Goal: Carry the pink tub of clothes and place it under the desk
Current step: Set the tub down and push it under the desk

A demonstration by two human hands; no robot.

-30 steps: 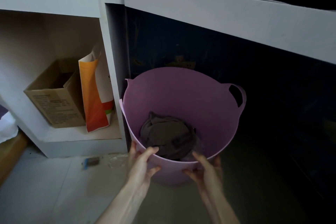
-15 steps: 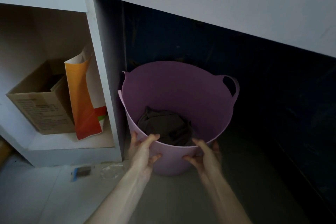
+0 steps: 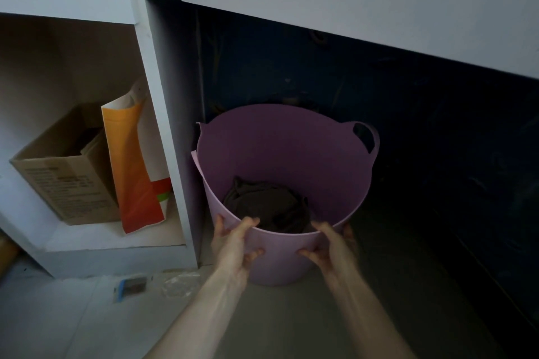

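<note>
The left hand (image 3: 236, 245) and right hand (image 3: 331, 248) are gripping the near rim of the pink tub (image 3: 287, 160), now sitting deeper under the desk (image 3: 350, 6). Dark clothes (image 3: 265, 207) are lying inside; shadow is hiding the space behind the tub.

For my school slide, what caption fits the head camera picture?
Both hands, left and right, grip the pink tub of dark clothes under the white desk.
</note>
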